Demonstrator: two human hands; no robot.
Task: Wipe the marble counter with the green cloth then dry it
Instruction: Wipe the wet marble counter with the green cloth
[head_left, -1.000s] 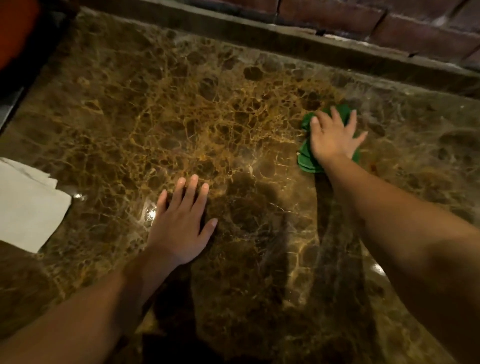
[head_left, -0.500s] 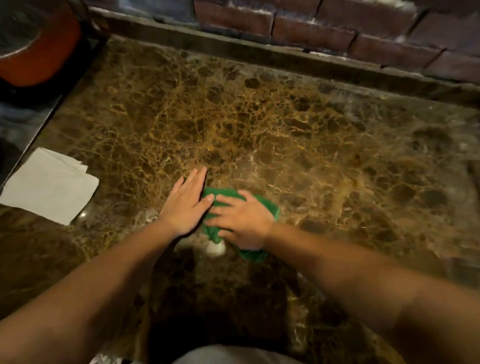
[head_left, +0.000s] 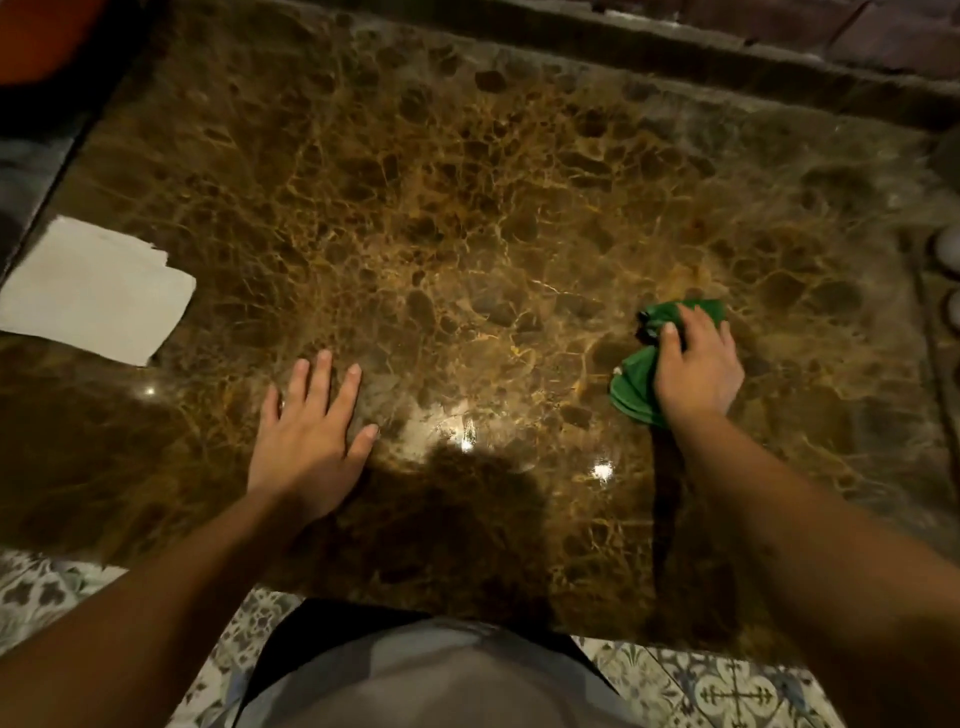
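Note:
The brown veined marble counter (head_left: 467, 218) fills the view and shines with glare spots near its front edge. My right hand (head_left: 696, 369) presses down on the crumpled green cloth (head_left: 636, 384) at the right of the counter, fingers curled over it; green shows above and to the left of the hand. My left hand (head_left: 309, 436) lies flat on the marble at the front left, fingers spread, holding nothing.
A folded white paper towel (head_left: 98, 296) lies at the counter's left edge. A raised stone ledge (head_left: 727, 57) and brick wall run along the back. Pale round objects (head_left: 950, 249) sit at the far right. Patterned floor tiles (head_left: 727, 686) show below the front edge.
My right hand has swept the green cloth from beside my left hand out to the right side of the counter. My left hand stays flat in roughly the same spot.

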